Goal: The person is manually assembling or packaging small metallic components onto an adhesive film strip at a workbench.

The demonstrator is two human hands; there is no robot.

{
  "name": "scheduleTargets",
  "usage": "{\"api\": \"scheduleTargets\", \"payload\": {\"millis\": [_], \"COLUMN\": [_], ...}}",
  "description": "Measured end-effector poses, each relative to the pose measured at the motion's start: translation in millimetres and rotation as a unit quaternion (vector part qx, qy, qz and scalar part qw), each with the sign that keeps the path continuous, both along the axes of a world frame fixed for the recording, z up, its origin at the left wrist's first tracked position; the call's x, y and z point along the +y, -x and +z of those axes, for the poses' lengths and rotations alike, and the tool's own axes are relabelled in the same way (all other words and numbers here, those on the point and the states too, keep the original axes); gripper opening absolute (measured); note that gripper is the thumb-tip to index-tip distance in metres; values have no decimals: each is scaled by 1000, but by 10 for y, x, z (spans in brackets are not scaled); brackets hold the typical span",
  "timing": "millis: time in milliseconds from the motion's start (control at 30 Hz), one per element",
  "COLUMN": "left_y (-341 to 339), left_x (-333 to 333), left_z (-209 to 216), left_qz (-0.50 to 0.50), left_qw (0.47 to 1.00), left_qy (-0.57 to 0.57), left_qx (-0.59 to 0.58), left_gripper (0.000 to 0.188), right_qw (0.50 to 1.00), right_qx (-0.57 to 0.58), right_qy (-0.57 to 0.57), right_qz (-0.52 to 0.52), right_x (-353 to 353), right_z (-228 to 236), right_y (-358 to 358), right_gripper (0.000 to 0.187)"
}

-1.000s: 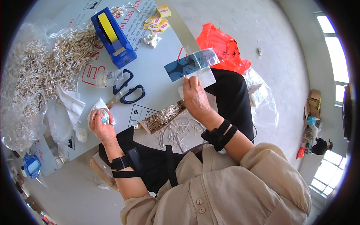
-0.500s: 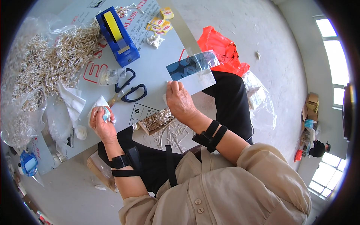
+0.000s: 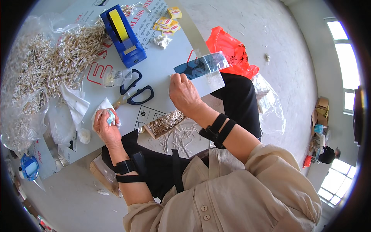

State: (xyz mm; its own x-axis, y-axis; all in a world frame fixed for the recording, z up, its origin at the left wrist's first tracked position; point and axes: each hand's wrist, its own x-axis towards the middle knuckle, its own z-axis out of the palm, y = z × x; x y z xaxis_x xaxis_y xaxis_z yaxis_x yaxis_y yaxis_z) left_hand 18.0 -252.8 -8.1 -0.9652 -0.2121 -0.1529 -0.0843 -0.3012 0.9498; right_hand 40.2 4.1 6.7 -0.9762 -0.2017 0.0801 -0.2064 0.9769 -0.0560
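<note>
Since the earlier frame, the clear packet (image 3: pixel 201 71) is lifted higher at centre frame, pinched by the right hand (image 3: pixel 185 94). A small wad (image 3: pixel 110 116) is clenched in the left hand (image 3: pixel 106 127) over the surface (image 3: pixel 162 62). Filling seems underway; steadying is needed next.

Only one view is given, taken from the person's head and directed steeply downward. The bench (image 3: pixel 162 73) is seen at the far left, close to the camera, and the floor (image 3: pixel 278 50) is seen at the right. The own forearms are entered from the near edge. Straight lines are bent toward the round rim.
</note>
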Motion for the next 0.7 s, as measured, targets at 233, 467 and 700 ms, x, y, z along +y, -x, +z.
{"api": "scheduleTargets", "payload": {"millis": [233, 467, 700], "left_y": [-7, 16, -16], "left_x": [1, 31, 6], "left_z": [19, 0, 55], "left_qz": [2, -8, 1], "left_qw": [1000, 1000, 1000], "left_qy": [-6, 2, 2], "left_qx": [-3, 5, -11], "left_gripper": [17, 18, 18], "right_qw": [999, 929, 693], "right_qx": [19, 39, -115], "right_qy": [-47, 335, 655], "right_qz": [16, -153, -278], "right_x": [-25, 310, 794], "right_z": [-41, -184, 164], "right_y": [299, 671, 754], "right_gripper": [18, 12, 14]}}
